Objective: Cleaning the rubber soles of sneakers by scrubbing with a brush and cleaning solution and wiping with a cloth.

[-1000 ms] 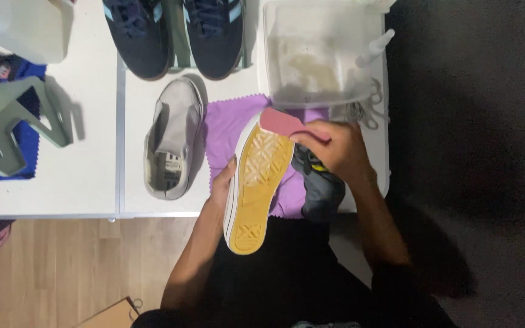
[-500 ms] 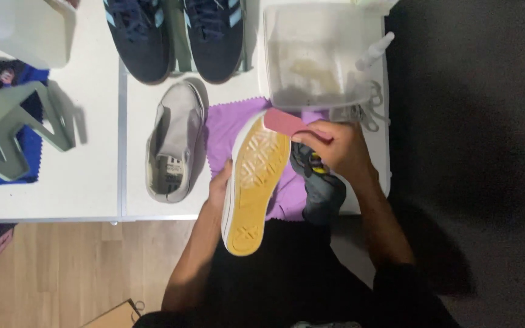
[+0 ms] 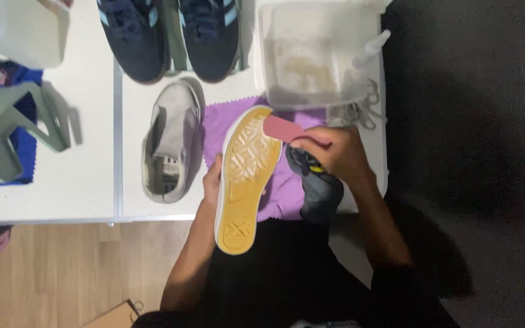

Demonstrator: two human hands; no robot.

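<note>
My left hand (image 3: 212,181) grips a sneaker (image 3: 245,179) from its left side, sole up, showing a yellow tread with a white rim. My right hand (image 3: 334,156) holds a pink eraser block (image 3: 282,129) against the sole's toe end on the right edge. A purple cloth (image 3: 220,121) lies on the white table (image 3: 80,188) under the sneaker. A dark grey rag (image 3: 320,191) lies just below my right hand.
A grey sneaker (image 3: 170,143) lies upright to the left of the held one. Two navy sneakers (image 3: 171,33) stand at the back. A clear plastic tub (image 3: 311,54) with a spray bottle (image 3: 369,48) and white laces (image 3: 360,112) sits back right. A grey-green stand (image 3: 7,121) rests on blue cloth at left.
The pink block has slid slightly along the toe end of the sole; the sneaker and left hand stay almost still.
</note>
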